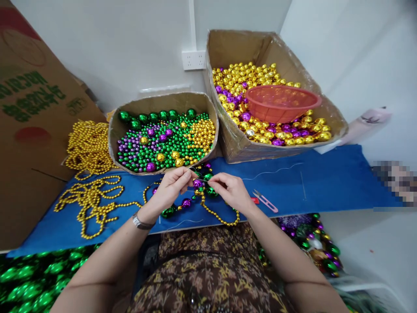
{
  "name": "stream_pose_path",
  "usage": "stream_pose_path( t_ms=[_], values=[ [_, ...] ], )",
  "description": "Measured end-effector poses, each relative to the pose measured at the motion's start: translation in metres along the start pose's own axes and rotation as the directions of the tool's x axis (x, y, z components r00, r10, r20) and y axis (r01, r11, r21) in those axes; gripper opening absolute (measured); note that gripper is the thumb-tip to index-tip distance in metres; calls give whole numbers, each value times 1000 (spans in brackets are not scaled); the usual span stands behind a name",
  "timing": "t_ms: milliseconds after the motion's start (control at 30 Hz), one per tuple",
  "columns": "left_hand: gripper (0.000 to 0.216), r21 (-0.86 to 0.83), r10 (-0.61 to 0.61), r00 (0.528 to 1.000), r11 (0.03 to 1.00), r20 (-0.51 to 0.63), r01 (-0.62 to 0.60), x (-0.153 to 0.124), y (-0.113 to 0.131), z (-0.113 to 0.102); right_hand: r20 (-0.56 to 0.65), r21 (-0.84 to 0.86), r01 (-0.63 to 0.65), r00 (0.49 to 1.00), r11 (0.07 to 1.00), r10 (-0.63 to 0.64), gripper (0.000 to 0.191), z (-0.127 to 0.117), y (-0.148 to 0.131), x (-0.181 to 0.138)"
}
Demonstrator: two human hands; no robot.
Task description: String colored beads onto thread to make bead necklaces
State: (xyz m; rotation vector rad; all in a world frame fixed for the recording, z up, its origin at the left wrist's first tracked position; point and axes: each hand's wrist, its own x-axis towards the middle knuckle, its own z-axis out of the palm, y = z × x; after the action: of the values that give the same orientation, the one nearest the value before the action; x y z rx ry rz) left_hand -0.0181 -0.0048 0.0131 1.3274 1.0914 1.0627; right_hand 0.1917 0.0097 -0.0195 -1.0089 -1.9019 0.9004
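My left hand (172, 187) and my right hand (230, 189) face each other above the blue table cover, thumbs and fingers pinched. A thin pale thread (202, 179) runs between the two pinches, and both hands grip it. Right behind and below them lies a bead necklace (186, 203) with green, purple and gold beads of mixed sizes. A strand of small gold beads (211, 211) loops from it toward the table's front edge. Beside my right hand rest pink-handled thread snips (265, 202) and a small red piece (255, 200).
A low carton (112, 139) holds green, purple and gold beads. The taller carton (228, 150) behind right holds larger gold and purple beads and a red plastic basket (283, 115). Gold bead strands (94, 204) lie left, by a big cardboard box (42, 143). Loose thread (276, 170) lies right.
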Motion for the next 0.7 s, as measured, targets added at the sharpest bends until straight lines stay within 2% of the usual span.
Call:
stream_pose_path(
  t_ms=[100, 200, 267, 333, 367, 433, 533, 567, 633, 700],
  values=[
    [34, 164, 50, 999, 985, -20, -46, 0, 2, -1, 42, 303, -159, 987, 940, 153, 24, 0, 3, -1],
    [31, 309, 109, 990, 948, -90, -76, -1, 2, -5, 51, 599, -234, 966, 765, 255, 33, 4, 7, -1],
    [33, 265, 65, 993, 964, -102, -36, -1, 1, -8, 48, 701, -247, 952, 669, 302, 35, 6, 9, 0],
    [35, 136, -20, 998, 990, -64, 29, 0, -1, -9, 34, 730, -247, 944, 637, 328, 35, 7, 10, 0],
    [36, 83, -45, 998, 995, -51, 49, 0, -1, -10, 20, 721, -241, 944, 650, 328, 34, 7, 10, 0],
    [36, 67, -51, 997, 996, -58, 55, 1, 0, -9, -27, 638, -213, 954, 740, 298, 31, 6, 9, 1],
    [32, 173, 4, 999, 985, -52, 5, 1, 4, -7, -134, 292, -114, 978, 950, 158, 24, 5, 3, 0],
    [31, 178, 16, 999, 984, -27, -11, 1, 5, -7, -170, 145, -72, 981, 987, 97, 22, 4, 1, 0],
    [29, 131, 9, 999, 991, 40, -15, 1, 7, -8, -225, -83, -18, 974, 996, -1, 21, 4, -3, 1],
    [28, 64, -29, 994, 998, 106, 22, 1, 7, -10, -267, -170, -9, 963, 985, -37, 21, 4, -6, 2]
  ],
)
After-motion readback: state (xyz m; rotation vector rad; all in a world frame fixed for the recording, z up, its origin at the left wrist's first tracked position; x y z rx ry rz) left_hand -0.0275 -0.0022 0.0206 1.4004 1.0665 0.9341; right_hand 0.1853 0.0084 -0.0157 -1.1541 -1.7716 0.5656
